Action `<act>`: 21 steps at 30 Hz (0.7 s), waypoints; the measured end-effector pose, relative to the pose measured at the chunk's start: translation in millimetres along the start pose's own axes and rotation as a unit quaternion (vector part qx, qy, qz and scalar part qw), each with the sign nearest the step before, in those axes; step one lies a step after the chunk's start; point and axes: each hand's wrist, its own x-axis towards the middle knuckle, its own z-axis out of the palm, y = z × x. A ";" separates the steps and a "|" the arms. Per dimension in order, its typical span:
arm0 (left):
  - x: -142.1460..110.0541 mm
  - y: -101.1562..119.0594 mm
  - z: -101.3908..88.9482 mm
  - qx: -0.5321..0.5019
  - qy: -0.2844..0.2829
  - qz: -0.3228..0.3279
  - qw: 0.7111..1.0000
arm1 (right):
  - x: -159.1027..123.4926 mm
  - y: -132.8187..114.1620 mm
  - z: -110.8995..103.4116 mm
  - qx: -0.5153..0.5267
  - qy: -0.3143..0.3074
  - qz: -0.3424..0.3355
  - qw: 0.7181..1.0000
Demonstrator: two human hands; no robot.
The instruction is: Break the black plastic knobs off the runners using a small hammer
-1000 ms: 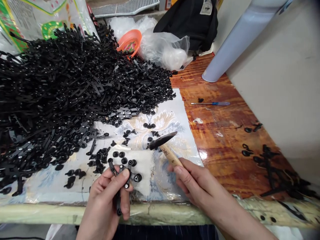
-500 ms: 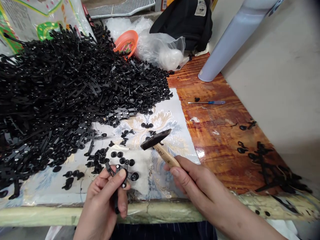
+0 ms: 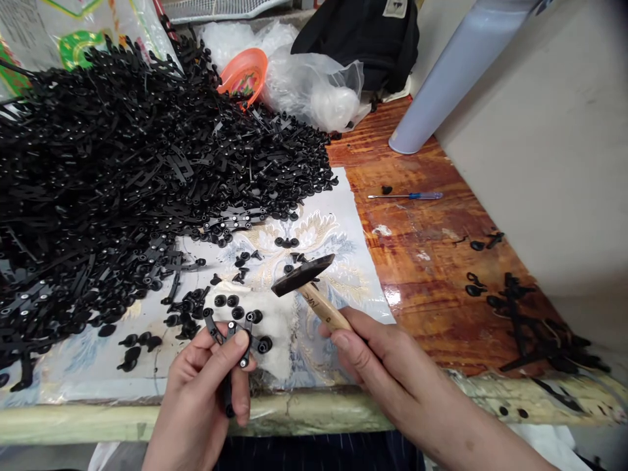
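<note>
My left hand (image 3: 206, 386) is closed round a small bunch of black plastic strips (image 3: 234, 340) whose round ends fan out over a white pad (image 3: 275, 327) at the table's near edge. My right hand (image 3: 387, 373) grips the wooden handle of a small hammer (image 3: 307, 281); its black head hangs just above the pad, to the right of the strips. Loose black round caps (image 3: 226, 301) lie on the pad and on the patterned cloth (image 3: 343, 229) around it.
A huge heap of black plastic strips (image 3: 122, 176) fills the left and middle of the table. Behind it are an orange bowl (image 3: 245, 72), clear plastic bags (image 3: 318, 91) and a black bag (image 3: 367, 33). A screwdriver (image 3: 407, 195) and scattered black pieces (image 3: 520, 307) lie on the wood at right.
The hammer head has dropped slightly and swung left toward the pad. My left hand keeps the strips in the same place; the view has shifted a little.
</note>
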 end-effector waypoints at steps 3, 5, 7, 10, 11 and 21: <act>0.0 -1.3 1.1 -0.004 0.000 0.008 1.000 | 0.9 -2.4 0.9 0.002 -0.015 -0.002 1.000; 0.2 -2.5 0.8 -0.010 0.002 0.013 1.000 | 1.1 -3.5 1.3 0.000 -0.023 -0.004 1.000; 0.5 -3.3 0.2 -0.011 0.003 0.014 1.000 | 1.1 -4.0 1.4 0.000 -0.022 -0.008 1.000; 0.8 -3.3 0.0 -0.003 0.002 0.012 1.000 | 0.2 -3.9 1.4 0.004 -0.018 -0.011 1.000; 0.7 -3.0 0.4 -0.001 0.002 0.012 1.000 | -0.5 -3.9 1.5 0.005 -0.019 -0.010 1.000; -3.2 -5.3 1.0 0.022 -0.010 0.030 0.999 | -7.6 -6.4 0.7 -0.020 -0.026 -0.026 0.999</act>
